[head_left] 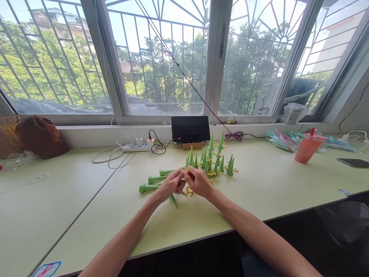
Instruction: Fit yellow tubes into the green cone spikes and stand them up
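Observation:
My left hand is closed around a green plastic watering spike, whose tip points up above my fingers. With my right hand I pinch a small yellow valve against the side of that spike. My fingers hide most of where the two meet. Loose yellow valves lie on the table just under my hands. Several green spikes lie on their sides by my left hand, among them one spike pointing right. Behind my right hand stands a group of upright green spikes with yellow valves on them.
A black tablet leans by the window, with a power strip and cables to its left. At the right are a red drink cup, plastic packets and a phone. A brown bag sits far left.

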`<state>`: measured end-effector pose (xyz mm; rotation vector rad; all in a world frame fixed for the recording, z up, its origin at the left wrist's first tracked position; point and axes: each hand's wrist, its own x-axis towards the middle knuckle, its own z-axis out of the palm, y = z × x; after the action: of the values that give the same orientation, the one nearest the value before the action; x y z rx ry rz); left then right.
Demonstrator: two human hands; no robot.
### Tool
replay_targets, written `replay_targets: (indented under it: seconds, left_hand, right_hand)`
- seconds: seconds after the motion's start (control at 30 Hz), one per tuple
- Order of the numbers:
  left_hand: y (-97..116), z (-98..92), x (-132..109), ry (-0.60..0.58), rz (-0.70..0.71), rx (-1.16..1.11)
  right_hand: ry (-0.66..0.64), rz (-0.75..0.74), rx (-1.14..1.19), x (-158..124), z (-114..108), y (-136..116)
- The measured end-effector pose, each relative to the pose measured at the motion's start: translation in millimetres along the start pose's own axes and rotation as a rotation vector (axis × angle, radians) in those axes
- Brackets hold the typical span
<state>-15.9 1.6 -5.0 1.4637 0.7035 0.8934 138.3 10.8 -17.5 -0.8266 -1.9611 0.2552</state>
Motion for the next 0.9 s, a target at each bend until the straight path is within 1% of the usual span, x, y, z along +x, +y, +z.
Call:
replay_targets:
  seconds: [0.47, 0.9]
  left_hand:
    - [0.9, 1.5, -0.7, 0.027, -0.025, -0.031]
    - [-0.6, -0.2, -0.3, 0.009, -0.025, -0.034]
  right_hand:
    - [-0.018, -0.007, 0.011, 0.7, -2.2, -0.7]
    - [-0.015, -0.013, -0.008, 1.4, -2.6, -1.0]
